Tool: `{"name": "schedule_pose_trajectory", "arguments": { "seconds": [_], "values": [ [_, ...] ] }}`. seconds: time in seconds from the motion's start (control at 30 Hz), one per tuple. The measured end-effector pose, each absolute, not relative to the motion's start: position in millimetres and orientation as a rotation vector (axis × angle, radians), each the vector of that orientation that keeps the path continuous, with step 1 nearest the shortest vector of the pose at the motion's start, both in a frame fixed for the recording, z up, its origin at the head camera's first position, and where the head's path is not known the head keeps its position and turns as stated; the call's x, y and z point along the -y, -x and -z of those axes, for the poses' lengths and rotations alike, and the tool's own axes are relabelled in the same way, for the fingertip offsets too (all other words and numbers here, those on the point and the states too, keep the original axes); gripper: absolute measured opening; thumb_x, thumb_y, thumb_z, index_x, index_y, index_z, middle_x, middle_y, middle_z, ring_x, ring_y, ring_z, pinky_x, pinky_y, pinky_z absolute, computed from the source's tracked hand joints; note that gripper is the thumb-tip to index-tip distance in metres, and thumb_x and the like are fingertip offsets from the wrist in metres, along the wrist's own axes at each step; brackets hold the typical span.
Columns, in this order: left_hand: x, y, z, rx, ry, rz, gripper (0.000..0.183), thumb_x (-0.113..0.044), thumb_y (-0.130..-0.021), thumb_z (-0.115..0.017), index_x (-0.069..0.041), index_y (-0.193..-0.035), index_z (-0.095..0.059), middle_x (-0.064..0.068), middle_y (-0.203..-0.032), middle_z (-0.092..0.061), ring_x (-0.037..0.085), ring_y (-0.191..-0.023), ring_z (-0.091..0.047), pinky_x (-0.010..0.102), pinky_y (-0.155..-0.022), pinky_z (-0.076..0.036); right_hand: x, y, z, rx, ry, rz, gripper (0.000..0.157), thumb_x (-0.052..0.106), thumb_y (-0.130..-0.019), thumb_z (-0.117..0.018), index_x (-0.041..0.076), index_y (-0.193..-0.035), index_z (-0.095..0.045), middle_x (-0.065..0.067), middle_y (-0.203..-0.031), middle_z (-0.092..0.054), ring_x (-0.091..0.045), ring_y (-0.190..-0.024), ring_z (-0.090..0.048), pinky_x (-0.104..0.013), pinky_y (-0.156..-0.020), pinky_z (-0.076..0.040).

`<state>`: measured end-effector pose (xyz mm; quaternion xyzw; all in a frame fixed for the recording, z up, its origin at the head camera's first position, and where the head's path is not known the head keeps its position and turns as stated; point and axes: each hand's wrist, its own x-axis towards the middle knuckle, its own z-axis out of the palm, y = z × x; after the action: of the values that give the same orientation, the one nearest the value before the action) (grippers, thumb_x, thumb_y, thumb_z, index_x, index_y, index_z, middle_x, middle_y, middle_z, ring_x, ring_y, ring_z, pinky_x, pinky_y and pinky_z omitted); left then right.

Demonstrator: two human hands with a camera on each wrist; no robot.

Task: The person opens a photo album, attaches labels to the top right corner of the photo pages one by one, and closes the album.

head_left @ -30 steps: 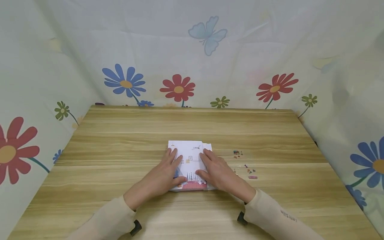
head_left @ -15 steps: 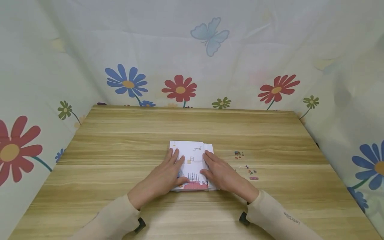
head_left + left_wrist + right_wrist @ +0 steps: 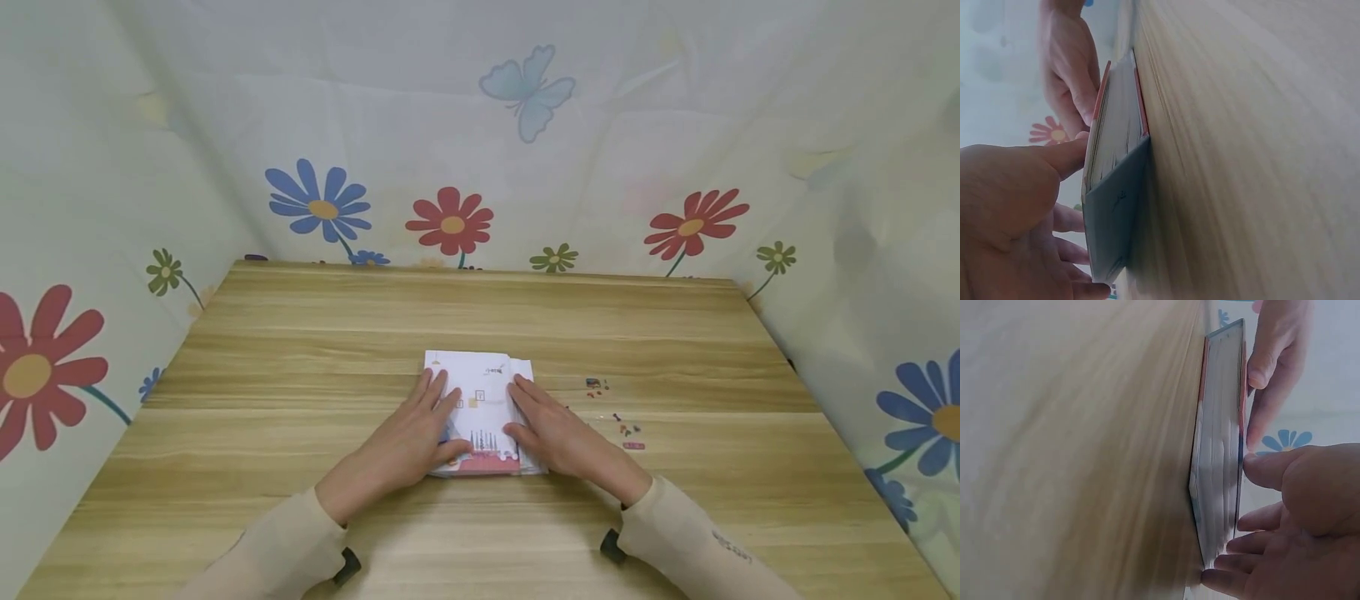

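A thick hardcover book (image 3: 487, 421) lies closed on the table, its white front cover printed with small drawings and a pink band along the near edge. My left hand (image 3: 408, 433) rests on the left part of the cover, fingers stretched out and thumb toward the near edge. On the right side my right hand (image 3: 551, 425) lies with extended fingers at the cover's edge. A blue-grey spine (image 3: 1116, 209) shows under the left fingers in the left wrist view. In the right wrist view the page edges (image 3: 1219, 444) face the right hand, whose fingertips touch the book's upper edge.
Several tiny colourful pieces (image 3: 626, 429) lie on the wood-grain table (image 3: 337, 317) right of the book; whether a clear sheet holds them cannot be told. A cloth with printed flowers (image 3: 450, 221) closes off the back and both sides.
My right hand has slid slightly right on the cover, baring more of its right edge. The left hand stays on the book. The head view has shifted a little.
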<state>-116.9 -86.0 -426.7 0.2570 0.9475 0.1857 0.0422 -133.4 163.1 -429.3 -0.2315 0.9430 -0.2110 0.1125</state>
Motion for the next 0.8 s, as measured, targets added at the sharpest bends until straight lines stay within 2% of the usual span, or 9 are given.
{"name": "schedule_pose_trajectory", "arguments": {
  "seconds": [0.3,0.53,0.8],
  "values": [
    [96,118,418,-2.989,-0.729,-0.536,0.078,-0.045,-0.096,-0.068,0.002,-0.153,-0.043,0.028,-0.166,-0.027,0.047,-0.157,-0.021,0.056,-0.124,-0.032,-165,133,423,-2.805,0.71,0.685,0.068,0.034,-0.104,-0.059,0.004,-0.16,-0.032,-0.016,-0.171,-0.025,-0.034,-0.158,-0.028,-0.052,-0.126,-0.031],
    [111,119,407,-3.047,-0.659,-0.545,0.076,-0.045,-0.099,-0.065,-0.004,-0.157,-0.038,0.022,-0.169,-0.025,0.043,-0.159,-0.019,0.059,-0.127,-0.027,-169,133,413,-2.942,0.741,0.587,0.073,0.044,-0.102,-0.059,0.007,-0.16,-0.033,-0.016,-0.169,-0.029,-0.034,-0.158,-0.028,-0.054,-0.125,-0.033],
    [139,123,395,-3.101,-0.599,-0.52,0.073,-0.045,-0.101,-0.062,-0.008,-0.159,-0.037,0.018,-0.173,-0.015,0.043,-0.161,-0.011,0.064,-0.127,-0.019,-181,141,403,-2.993,0.758,0.445,0.079,0.051,-0.103,-0.054,0.005,-0.161,-0.029,-0.017,-0.171,-0.023,-0.038,-0.159,-0.022,-0.063,-0.125,-0.029]
  ]
}}
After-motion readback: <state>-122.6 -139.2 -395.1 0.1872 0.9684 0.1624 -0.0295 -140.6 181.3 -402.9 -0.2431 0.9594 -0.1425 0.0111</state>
